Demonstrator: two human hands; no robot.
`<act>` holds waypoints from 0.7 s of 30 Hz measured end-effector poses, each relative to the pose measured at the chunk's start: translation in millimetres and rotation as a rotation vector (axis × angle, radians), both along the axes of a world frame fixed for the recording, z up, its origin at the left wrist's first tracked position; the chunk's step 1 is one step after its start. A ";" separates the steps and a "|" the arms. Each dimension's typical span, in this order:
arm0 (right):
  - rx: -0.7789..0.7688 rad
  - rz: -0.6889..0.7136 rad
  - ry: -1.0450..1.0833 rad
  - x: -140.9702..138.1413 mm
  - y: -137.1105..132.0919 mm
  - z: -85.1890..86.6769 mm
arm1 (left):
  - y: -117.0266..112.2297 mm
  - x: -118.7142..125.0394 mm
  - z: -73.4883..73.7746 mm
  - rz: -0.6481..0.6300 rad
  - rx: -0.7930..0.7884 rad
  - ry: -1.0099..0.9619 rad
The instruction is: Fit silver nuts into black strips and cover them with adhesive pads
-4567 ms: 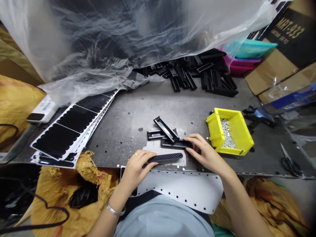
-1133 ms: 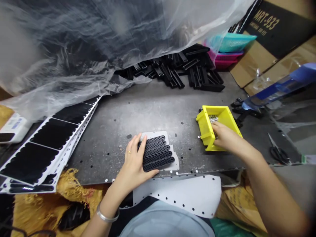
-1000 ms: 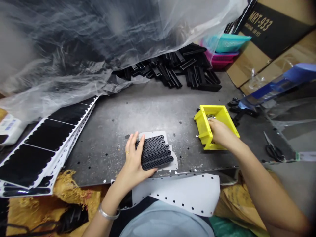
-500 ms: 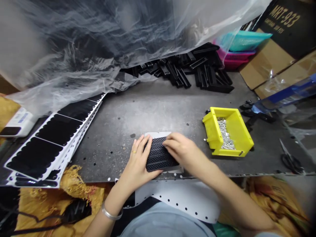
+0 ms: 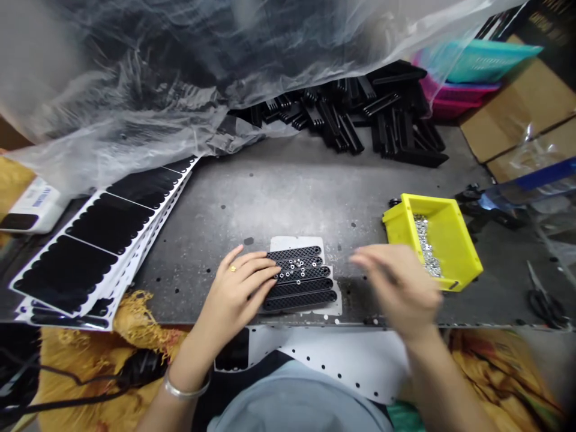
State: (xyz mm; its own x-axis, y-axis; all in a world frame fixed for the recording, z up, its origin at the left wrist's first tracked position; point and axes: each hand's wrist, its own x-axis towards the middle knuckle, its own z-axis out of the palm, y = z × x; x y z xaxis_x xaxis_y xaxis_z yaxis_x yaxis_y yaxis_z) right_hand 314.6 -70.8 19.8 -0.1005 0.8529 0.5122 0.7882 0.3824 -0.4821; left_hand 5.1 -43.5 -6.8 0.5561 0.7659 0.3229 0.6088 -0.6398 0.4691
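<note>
Several black plastic strips with a lattice surface [image 5: 299, 288] lie side by side on a white sheet [image 5: 330, 307] near the table's front edge. Small silver nuts [image 5: 298, 263] are scattered over their upper middle part. My left hand [image 5: 243, 282] rests on the strips' left ends, fingers stretched out, a ring on one of them. Blurred by motion, my right hand [image 5: 402, 285] hovers between the strips and a yellow bin [image 5: 463, 240], in front of the bin's near left corner. Silver nuts [image 5: 425, 243] lie inside the bin. Whether the right fingers hold anything is unclear.
Black printed sheets [image 5: 85, 252] are stacked at the left beside a white device [image 5: 38, 207]. A heap of black plastic parts [image 5: 351, 117] lies at the back under clear plastic film [image 5: 157, 78]. Scissors [image 5: 544, 300] lie at the right edge, below a cardboard box [image 5: 517, 108].
My right hand has left the strips and moved right toward the yellow bin. Loose nuts now show on the strips. My left hand has slid left a little, uncovering more of them.
</note>
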 end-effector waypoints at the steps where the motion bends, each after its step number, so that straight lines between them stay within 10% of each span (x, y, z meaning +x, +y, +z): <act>1: 0.075 -0.163 -0.066 23.0 -0.6 5.4 | 2.7 -2.2 1.9 -0.023 0.012 -0.004; 6: -0.088 -0.404 -0.514 100.4 -7.5 16.0 | 9.0 2.1 9.6 -0.064 0.030 0.025; 9: 0.014 -0.332 -0.392 68.1 -4.9 12.4 | 11.8 6.4 12.2 -0.043 0.059 0.049; 14: -0.177 0.239 -0.205 -25.8 18.3 -5.5 | 18.3 -3.9 8.3 0.138 0.168 0.063; 21: -0.047 0.214 -0.360 -27.5 44.1 -17.4 | 11.4 -8.7 -3.1 0.135 0.209 0.073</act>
State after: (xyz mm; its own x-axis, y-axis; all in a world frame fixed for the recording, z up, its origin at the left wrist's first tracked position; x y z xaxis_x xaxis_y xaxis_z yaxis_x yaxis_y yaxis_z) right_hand 287.1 -26.8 2.4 -0.4429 0.8153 0.3730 0.8150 0.5395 -0.2115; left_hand -3.6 -32.1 -9.9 0.4812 0.7552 0.4450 0.7224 -0.6293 0.2867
